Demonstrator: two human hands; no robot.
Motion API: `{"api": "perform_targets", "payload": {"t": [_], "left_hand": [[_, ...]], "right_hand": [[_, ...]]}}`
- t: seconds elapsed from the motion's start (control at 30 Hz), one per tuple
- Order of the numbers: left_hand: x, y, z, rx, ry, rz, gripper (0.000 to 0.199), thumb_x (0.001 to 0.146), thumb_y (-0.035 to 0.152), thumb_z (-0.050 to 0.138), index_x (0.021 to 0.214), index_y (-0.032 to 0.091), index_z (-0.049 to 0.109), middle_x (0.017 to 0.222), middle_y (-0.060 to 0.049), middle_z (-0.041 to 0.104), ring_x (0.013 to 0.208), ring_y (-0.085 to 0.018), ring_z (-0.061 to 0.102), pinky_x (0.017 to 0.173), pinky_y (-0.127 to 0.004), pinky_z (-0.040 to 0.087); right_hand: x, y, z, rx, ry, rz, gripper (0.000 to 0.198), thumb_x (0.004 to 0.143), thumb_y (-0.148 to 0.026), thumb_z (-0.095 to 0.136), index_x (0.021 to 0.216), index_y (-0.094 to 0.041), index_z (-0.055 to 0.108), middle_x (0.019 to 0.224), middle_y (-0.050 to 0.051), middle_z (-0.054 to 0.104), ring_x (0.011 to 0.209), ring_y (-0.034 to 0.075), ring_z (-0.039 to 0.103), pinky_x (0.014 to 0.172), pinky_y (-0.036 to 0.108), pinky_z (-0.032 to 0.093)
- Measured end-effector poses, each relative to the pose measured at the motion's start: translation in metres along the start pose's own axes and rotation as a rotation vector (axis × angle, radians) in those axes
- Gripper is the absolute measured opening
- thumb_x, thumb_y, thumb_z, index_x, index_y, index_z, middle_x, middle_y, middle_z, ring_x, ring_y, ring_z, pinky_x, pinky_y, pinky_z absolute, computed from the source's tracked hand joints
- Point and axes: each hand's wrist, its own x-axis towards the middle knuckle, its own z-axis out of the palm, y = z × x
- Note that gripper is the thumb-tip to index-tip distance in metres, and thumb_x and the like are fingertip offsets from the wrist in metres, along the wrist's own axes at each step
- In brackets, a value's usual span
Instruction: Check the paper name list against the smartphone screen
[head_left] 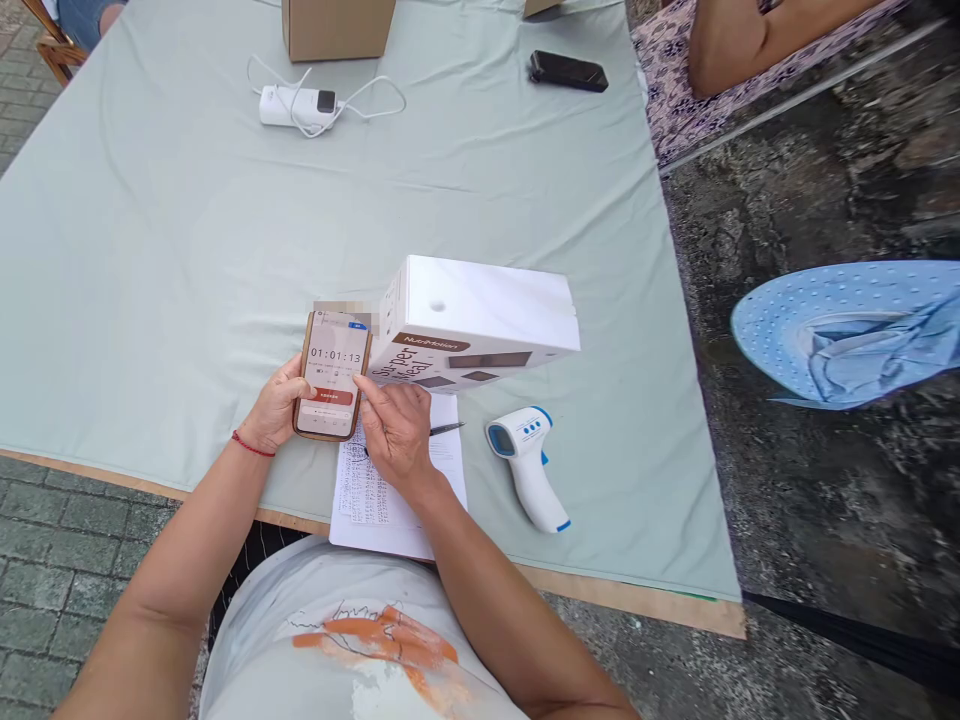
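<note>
My left hand (281, 405) is closed around a phone (332, 375) in a brown case, its thumb over the lower screen. The lit screen reads 01:01:13 above a red button. My right hand (396, 428) has its index finger stretched to the screen's right edge, the other fingers curled. Beneath this hand lie printed sheets (450, 480) with rows of handwriting. A dark pen (448, 429) shows beside the hand; whether the fingers hold it is hidden. Just beyond stands a white NutriMotion box (487, 295). Right of the papers rests a white and blue infrared thermometer (529, 465).
A pale green cloth (187, 220) covers the table. Towards the far side are a white device (296, 108) with a looped cable, a cardboard box (337, 30) and a black object (568, 71). A blue hat (847, 335) and another person's limb (750, 45) appear at right.
</note>
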Motion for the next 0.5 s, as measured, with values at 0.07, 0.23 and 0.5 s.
{"api": "perform_targets", "payload": {"t": [0.07,0.23,0.5], "left_hand": [[0.0,-0.001,0.0,-0.008,0.005,0.005,0.055,0.055,0.011,0.064,0.11,0.019,0.067,0.105,-0.004,0.078,0.097,-0.025,0.071,0.084,-0.036,0.053],[0.001,-0.002,-0.004,-0.014,0.019,0.015,0.055,0.057,0.012,0.063,0.111,0.017,0.069,0.106,-0.006,0.077,0.101,-0.026,0.07,0.083,-0.035,0.052],[-0.002,0.0,-0.003,-0.084,0.004,-0.004,0.053,0.057,0.008,0.065,0.109,0.019,0.07,0.107,-0.004,0.077,0.096,-0.024,0.07,0.083,-0.036,0.052]], "right_hand": [[-0.001,-0.003,-0.003,0.009,0.006,-0.013,0.038,0.101,-0.019,0.043,0.131,-0.024,0.065,0.077,0.0,0.06,0.077,0.017,0.054,0.086,0.035,0.037],[-0.012,-0.004,-0.023,0.04,0.019,-0.062,0.042,0.098,-0.013,0.046,0.135,-0.023,0.061,0.076,-0.001,0.059,0.076,0.016,0.055,0.081,0.035,0.037],[-0.08,0.026,-0.07,0.026,-0.003,-0.018,0.045,0.096,-0.011,0.047,0.137,-0.024,0.06,0.08,0.002,0.063,0.073,0.017,0.055,0.07,0.034,0.042]]}}
